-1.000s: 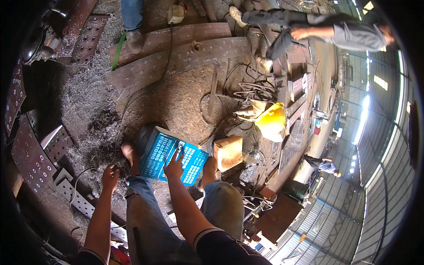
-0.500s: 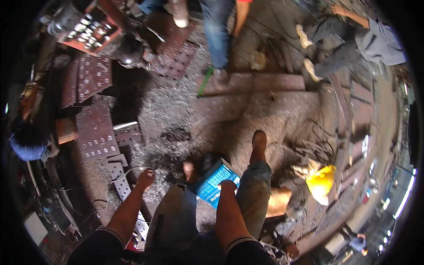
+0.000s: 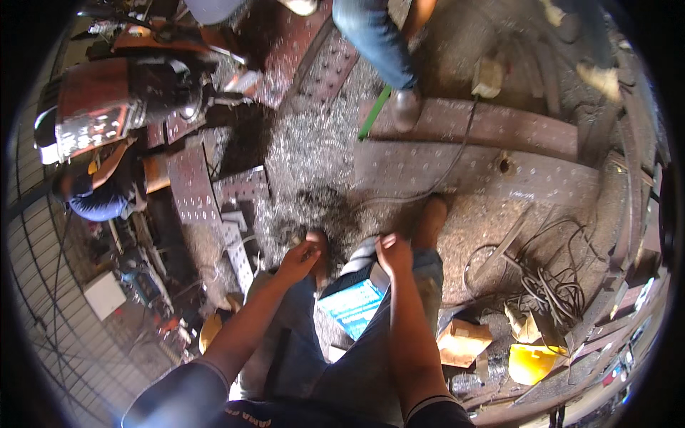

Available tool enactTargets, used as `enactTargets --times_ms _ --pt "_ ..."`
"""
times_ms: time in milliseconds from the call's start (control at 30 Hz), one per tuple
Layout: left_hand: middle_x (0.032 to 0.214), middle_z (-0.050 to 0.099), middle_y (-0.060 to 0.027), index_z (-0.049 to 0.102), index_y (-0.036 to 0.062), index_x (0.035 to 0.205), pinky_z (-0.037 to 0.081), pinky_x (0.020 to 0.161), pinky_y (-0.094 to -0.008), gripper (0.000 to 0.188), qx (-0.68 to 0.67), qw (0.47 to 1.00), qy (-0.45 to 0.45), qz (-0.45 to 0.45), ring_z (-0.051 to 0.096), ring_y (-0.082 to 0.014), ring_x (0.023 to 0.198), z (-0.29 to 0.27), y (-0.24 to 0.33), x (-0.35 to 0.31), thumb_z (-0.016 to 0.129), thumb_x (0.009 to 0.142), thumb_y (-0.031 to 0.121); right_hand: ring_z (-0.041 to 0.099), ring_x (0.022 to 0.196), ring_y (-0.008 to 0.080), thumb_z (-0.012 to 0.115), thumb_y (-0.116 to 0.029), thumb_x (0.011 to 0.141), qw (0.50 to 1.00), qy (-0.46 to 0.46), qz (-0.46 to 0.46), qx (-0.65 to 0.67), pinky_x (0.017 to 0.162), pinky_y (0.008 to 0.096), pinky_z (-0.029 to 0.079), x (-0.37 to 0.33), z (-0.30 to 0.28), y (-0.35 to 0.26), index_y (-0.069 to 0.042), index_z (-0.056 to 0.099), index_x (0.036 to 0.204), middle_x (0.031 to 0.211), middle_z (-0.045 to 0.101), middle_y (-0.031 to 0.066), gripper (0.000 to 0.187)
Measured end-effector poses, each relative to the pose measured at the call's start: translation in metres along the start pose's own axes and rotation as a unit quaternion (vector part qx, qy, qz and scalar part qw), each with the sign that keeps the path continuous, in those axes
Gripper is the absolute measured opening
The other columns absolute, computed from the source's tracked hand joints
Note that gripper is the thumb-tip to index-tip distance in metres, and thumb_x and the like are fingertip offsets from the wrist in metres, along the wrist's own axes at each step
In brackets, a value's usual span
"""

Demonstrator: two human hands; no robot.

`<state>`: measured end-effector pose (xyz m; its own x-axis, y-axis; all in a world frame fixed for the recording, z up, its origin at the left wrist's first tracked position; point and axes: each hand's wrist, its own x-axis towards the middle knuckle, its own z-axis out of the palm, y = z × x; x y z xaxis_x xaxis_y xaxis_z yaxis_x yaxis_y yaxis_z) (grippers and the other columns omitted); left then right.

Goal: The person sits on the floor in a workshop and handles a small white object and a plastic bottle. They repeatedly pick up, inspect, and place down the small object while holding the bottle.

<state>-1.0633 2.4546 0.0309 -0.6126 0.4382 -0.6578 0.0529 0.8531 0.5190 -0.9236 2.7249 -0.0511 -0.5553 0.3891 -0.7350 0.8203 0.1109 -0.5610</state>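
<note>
My left hand (image 3: 302, 254) is in front of my left knee, its fingers curled together; anything inside them is too small to make out. My right hand (image 3: 393, 252) is beside a pale grey, soft-looking thing (image 3: 360, 258), its fingers bent closed. Whether it grips that thing is unclear. Between my legs is a blue and white printed package (image 3: 354, 305), below both hands and apart from them. A dark shape beside it is partly hidden by my right arm.
Drilled steel plates (image 3: 478, 171) lie ahead, where another person's shoe (image 3: 406, 108) stands beside a green strip (image 3: 374, 113). Tangled cables (image 3: 553, 285), a cardboard box (image 3: 464, 342) and a yellow helmet (image 3: 534, 362) are at right. A machine (image 3: 121, 100) and a crouching person (image 3: 103, 192) are at left.
The view has turned and shifted. My right hand has moved up off the blue and white package, and my left hand has come inward, closer to the right.
</note>
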Motion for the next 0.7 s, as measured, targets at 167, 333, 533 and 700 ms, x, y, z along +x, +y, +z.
enactTargets --times_ms 167,333,533,700 --pt "0.108 0.074 -0.0156 0.065 0.0047 0.123 0.056 0.083 -0.0409 0.033 -0.016 0.99 -0.135 0.039 0.073 -0.0284 0.097 0.004 0.099 0.047 0.068 0.098 0.027 0.073 0.085 0.0281 0.072 -0.039 0.097 0.986 0.068 0.022 0.153 0.076 0.0393 0.058 0.037 -0.028 0.029 0.0 0.068 0.104 0.093 0.075 0.0167 0.04" --pt "0.106 0.075 -0.0163 0.067 0.0057 0.12 0.057 0.085 -0.0449 0.033 -0.045 0.989 -0.061 0.127 0.073 -0.0365 0.096 0.059 0.012 0.132 0.067 0.096 0.029 0.071 0.084 0.0192 0.069 -0.037 0.101 0.968 0.075 -0.127 0.204 0.075 0.0319 0.058 0.069 -0.068 -0.067 0.002 0.067 0.108 0.096 0.074 0.0123 0.04" --pt "0.103 0.075 -0.015 0.07 0.0108 0.116 0.056 0.084 -0.0495 0.04 0.057 0.975 -0.083 0.2 0.071 -0.0378 0.097 0.051 -0.002 0.213 0.067 0.093 0.043 0.073 0.09 0.027 0.07 -0.044 0.097 0.975 0.072 -0.203 0.046 0.082 0.0392 0.055 0.088 -0.074 -0.11 -0.004 0.07 0.109 0.1 0.075 0.0144 0.041" --pt "0.106 0.074 -0.016 0.071 0.0154 0.119 0.055 0.086 -0.0504 0.041 0.205 0.957 -0.111 0.174 0.07 -0.038 0.099 0.03 0.013 0.255 0.063 0.094 0.048 0.07 0.084 0.0203 0.071 -0.039 0.097 0.947 0.113 -0.29 -0.072 0.077 0.0356 0.054 0.116 -0.044 -0.11 -0.004 0.07 0.108 0.094 0.075 0.0103 0.036"
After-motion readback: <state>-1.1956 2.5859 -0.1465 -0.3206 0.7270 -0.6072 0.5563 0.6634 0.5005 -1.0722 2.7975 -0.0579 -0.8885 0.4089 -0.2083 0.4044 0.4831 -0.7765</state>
